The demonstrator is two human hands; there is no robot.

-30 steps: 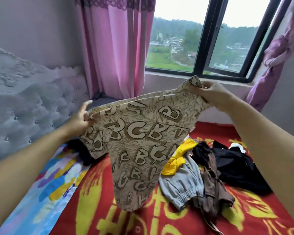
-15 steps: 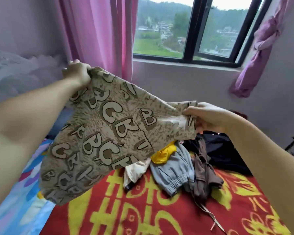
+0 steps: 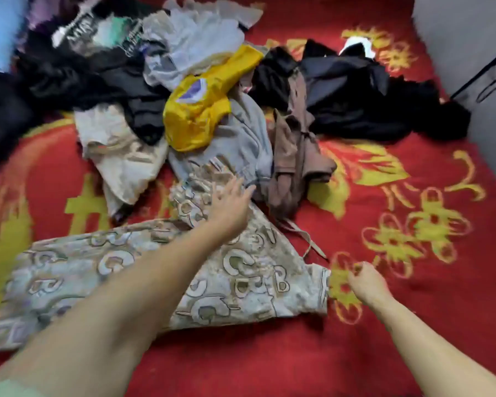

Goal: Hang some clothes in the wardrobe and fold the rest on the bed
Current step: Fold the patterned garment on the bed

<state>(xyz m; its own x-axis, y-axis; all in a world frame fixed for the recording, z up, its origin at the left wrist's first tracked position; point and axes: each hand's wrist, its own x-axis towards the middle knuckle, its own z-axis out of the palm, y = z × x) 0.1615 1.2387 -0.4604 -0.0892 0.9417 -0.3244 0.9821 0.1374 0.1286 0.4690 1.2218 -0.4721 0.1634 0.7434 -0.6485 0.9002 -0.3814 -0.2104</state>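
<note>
The beige letter-print shirt (image 3: 241, 270) is laid flat on the red bedspread (image 3: 413, 325). The left hand (image 3: 231, 207) is spread above it; the right hand (image 3: 365, 283), loosely curled, holds nothing beside its edge.

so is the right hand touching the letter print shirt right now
Apart. The head view shows the right hand over the red blanket, with a strip of blanket between its fingers and the letter-print shirt edge.

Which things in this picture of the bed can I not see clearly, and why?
Head view only:
- Beige lettered garment: its middle is hidden by the left forearm; motion blur smears its left end.
- Right hand: blurred, so its fingers are unclear.
- Dark clothes at top left: blurred, cut off by the edge.
</note>
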